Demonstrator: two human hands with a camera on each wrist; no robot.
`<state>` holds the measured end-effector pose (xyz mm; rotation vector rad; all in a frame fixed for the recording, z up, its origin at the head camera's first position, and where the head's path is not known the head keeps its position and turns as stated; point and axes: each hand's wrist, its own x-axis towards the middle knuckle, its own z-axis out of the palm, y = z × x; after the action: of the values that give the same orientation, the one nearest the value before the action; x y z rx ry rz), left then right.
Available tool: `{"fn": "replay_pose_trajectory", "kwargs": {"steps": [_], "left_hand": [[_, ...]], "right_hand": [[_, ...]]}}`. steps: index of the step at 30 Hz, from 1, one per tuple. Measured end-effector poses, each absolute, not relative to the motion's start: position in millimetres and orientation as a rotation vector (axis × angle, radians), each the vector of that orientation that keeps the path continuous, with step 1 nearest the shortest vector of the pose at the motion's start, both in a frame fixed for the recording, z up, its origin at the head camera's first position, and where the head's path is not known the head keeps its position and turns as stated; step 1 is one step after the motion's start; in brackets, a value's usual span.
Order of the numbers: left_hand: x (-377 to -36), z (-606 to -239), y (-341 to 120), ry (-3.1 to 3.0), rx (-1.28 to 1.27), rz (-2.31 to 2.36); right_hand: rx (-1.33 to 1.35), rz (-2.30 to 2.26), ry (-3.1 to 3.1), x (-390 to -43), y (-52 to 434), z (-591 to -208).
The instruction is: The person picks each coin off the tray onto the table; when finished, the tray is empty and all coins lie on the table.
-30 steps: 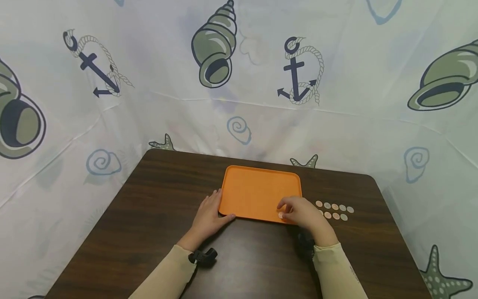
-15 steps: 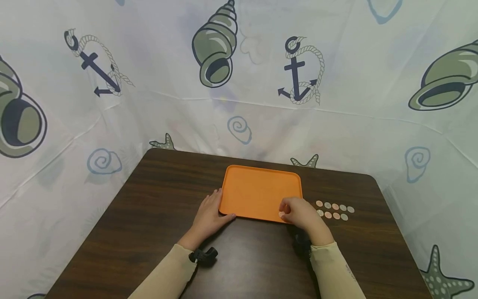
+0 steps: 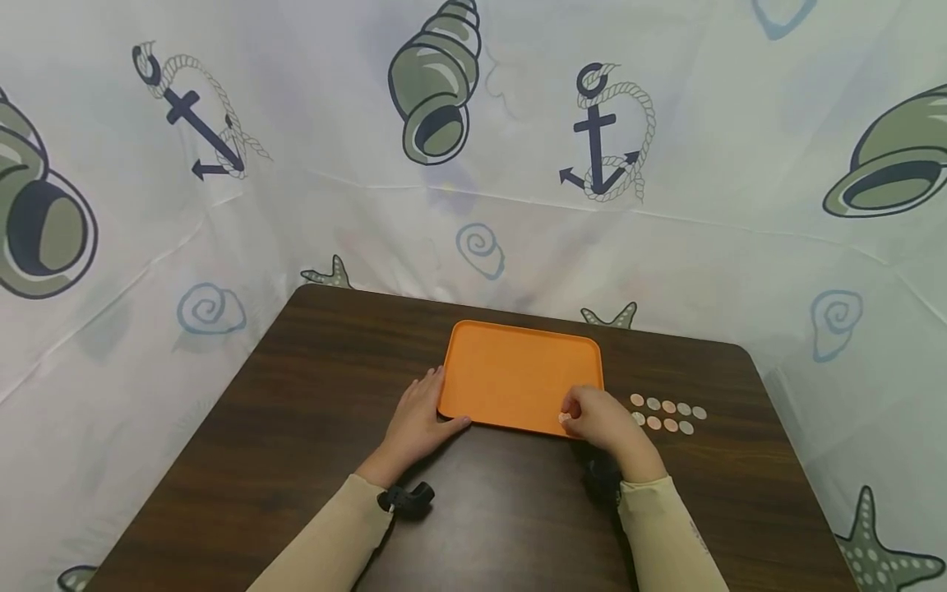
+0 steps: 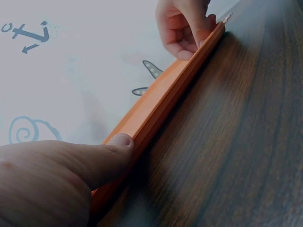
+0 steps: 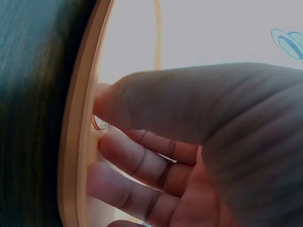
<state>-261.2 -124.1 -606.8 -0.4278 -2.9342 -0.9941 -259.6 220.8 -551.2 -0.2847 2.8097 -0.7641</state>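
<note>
As seen from the head view, left hand (image 3: 414, 427) lies flat on desk (image 3: 311, 395) at tray's near-left corner, fingers relaxed, thumb against rim, holding nothing. Right hand (image 3: 602, 423) sits over tray's near-right corner, thumb and fingertips pinching one coin (image 3: 565, 418) just above tray floor. Tray (image 3: 510, 370): orange, qty 1, otherwise bare. Judged step: setting coin down inside tray; next move calls for low, gentle release w/o bounce. Coins (image 3: 669, 415) on desk right of tray: approx. 9, in 2 rows, one part-hidden. Curtain (image 3: 473, 205) beyond.
</note>
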Motion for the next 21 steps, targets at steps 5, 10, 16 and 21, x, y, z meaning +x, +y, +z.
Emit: {"fn": "replay_pose_trajectory", "kwargs": {"steps": [5, 10, 16, 21], "left_hand": [[-262.0, -606.1, -123.5, -2.938, -0.432, -0.982], [-262.2, -606.6, -124.1, -2.938, -0.435, -0.984], [-260.9, -607.1, -125.1, -2.927, -0.424, -0.989], [-261.4, -607.7, -126.2, -2.931, -0.438, -0.980]], "right_hand": [[-0.272, -0.772, 2.795, -260.2, 221.7, -551.8], [-0.302, -0.853, 2.791, -261.2, 222.8, -550.8], [-0.281, -1.022, 2.871, -255.2, 233.7, -553.8], [-0.097, -1.281, 3.087, -238.8, 263.4, -562.7]]}}
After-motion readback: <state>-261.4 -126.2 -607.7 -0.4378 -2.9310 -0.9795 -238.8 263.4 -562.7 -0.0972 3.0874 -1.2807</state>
